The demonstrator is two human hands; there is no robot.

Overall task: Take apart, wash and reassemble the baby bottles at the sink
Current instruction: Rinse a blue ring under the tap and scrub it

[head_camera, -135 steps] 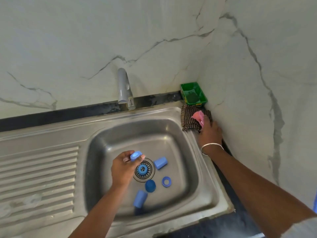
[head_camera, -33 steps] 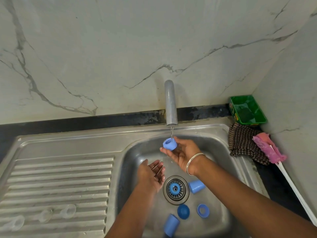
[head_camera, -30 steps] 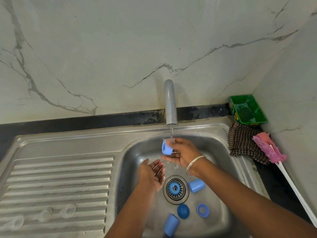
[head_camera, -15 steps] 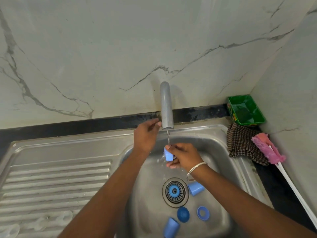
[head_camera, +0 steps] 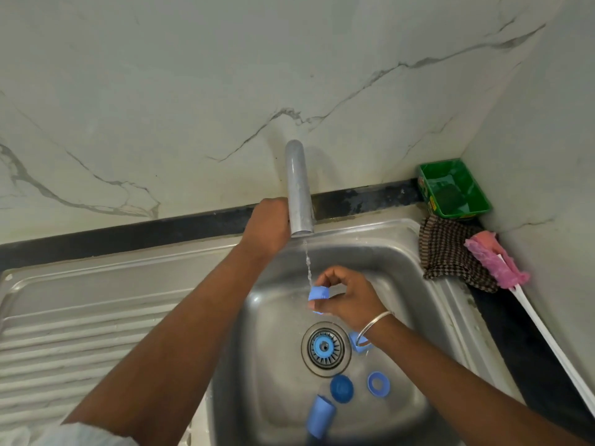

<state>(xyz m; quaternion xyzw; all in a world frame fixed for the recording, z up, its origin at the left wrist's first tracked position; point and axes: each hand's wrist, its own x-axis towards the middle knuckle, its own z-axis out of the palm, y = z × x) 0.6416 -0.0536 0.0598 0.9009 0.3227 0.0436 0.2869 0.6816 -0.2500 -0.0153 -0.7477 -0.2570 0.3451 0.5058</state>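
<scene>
Two hands: both reach into the picture from below, over a steel sink (head_camera: pixel 399 252).
Left hand (head_camera: pixel 267 230): it is up at the back of the basin, just left of the grey tap spout (head_camera: pixel 299 191). Its fingers are behind the spout and out of sight, so whether they grip anything cannot be told.
Right hand (head_camera: pixel 349 300): it hangs over the middle of the basin with a thin bangle (head_camera: pixel 375 326) on the wrist. Thumb and fingers are curled and pinch a small blue bottle part.
Held bottle part (head_camera: pixel 318 292): it is a short blue ring or cap, held under the thin stream of water (head_camera: pixel 307 265) that falls from the spout and meets it.
Drain (head_camera: pixel 325 347): a round strainer with a blue centre sits in the basin floor, below the right hand.
Loose bottle parts: four more blue pieces lie on the basin floor. One blue cup-like piece (head_camera: pixel 359 344) sits just right of the drain, partly hidden by the right wrist. A dark blue dome cap (head_camera: pixel 341 388) lies below the drain. A flat blue ring (head_camera: pixel 378 384) lies just right of that cap. A blue tube-shaped piece (head_camera: pixel 320 415) lies on its side near the bottom edge.
Drainboard (head_camera: pixel 80 333): ribbed steel, left of the basin.
Right corner: a green tray (head_camera: pixel 476 201) stands against the wall, a dark checked cloth (head_camera: pixel 447 252) lies in front of it, and a pink bottle brush (head_camera: pixel 495 262) with a white handle rests beside the cloth.
</scene>
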